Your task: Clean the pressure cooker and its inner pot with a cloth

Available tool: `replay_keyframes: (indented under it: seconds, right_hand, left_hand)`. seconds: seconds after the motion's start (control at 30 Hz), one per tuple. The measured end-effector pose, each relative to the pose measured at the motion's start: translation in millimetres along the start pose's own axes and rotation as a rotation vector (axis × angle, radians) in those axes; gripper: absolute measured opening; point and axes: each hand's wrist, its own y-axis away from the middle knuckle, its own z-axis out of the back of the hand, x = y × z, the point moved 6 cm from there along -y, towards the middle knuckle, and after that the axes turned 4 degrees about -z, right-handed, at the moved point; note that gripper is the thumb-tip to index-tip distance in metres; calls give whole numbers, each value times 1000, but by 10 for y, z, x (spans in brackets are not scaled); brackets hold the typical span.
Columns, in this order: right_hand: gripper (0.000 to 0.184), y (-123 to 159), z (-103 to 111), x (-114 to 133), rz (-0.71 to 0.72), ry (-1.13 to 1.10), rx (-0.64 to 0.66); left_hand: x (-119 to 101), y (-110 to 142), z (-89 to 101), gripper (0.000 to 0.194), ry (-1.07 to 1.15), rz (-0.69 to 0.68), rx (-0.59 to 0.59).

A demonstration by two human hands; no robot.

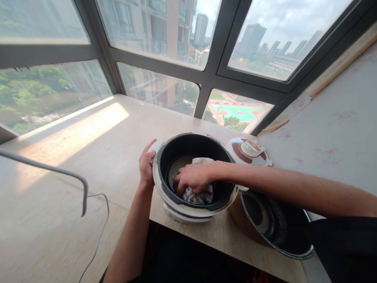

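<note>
An electric pressure cooker [157,181] with a white body stands without its lid at the sill's front edge, its dark inside facing up. My left hand [146,165] is closed round the white handle [154,147] on its left side. Inside the cooker, my right hand [194,177] presses a grey and white patterned cloth [198,195] against the bottom, fingers bent over it. Part of the cloth sticks out behind the hand. A pale round area [176,167] shows on the cooker's bottom at the left; my right hand and forearm hide much of the rest.
The cooker's lid [249,151], brown and white with a knob, lies behind on the right. Under my right forearm stands a dark inner pot [273,224]. A grey cable [100,232] crosses the stone sill [59,204] at left. Windows [156,88] and a flowered wall [332,129] border it.
</note>
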Motion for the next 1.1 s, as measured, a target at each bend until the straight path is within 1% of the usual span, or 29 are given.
replay_keyframes:
  seconds: [0.07, 0.13, 0.17, 0.3, 0.37, 0.4, 0.43, 0.57, 0.63, 0.73, 0.97, 1.03, 1.1]
  right_hand:
    - [48, 92, -56, 16, -12, 17, 98]
    - [40, 178, -103, -7, -82, 43, 165]
    - [35, 213, -116, -33, -134, 59, 174]
    - [27, 300, -132, -273, -453, 149, 117]
    - [26, 315, -145, -418, -558, 234, 83]
    - [25, 307, -150, -473, -560, 288, 56]
    - [25, 291, -151, -513, -529, 346, 20]
    - [28, 238, -135, -602, -346, 530, -136]
    - [29, 220, -121, -631, -291, 574, -179]
    - [31, 177, -84, -649, -234, 615, -228]
    - [38, 26, -10, -598, -140, 654, -368]
    - [41, -23, 18, -550, -148, 643, -409]
    - [43, -71, 59, -501, -200, 603, -436]
  left_hand:
    - [9, 1, 4, 61, 9, 20, -7]
    - [17, -1, 12, 61, 21, 34, -9]
    - [20, -4, 15, 61, 25, 37, -9]
    - [30, -20, 15, 67, 17, 50, 6]
    - [22, -32, 14, 68, 3, 41, 5]
    - [13, -39, 15, 66, -9, 29, 1]
    - [-1, -47, 16, 63, -22, 10, -6]
    - [-60, -67, 14, 47, -68, -98, -23]
    - [-49, -66, 12, 47, -59, -103, -25]
    - [7, -60, 7, 53, -27, -59, -18]
    - [57, -63, -10, 53, 26, -38, 0]
    - [57, -64, -8, 52, 28, -38, -2]
    - [54, -62, -7, 51, 19, -39, 2]
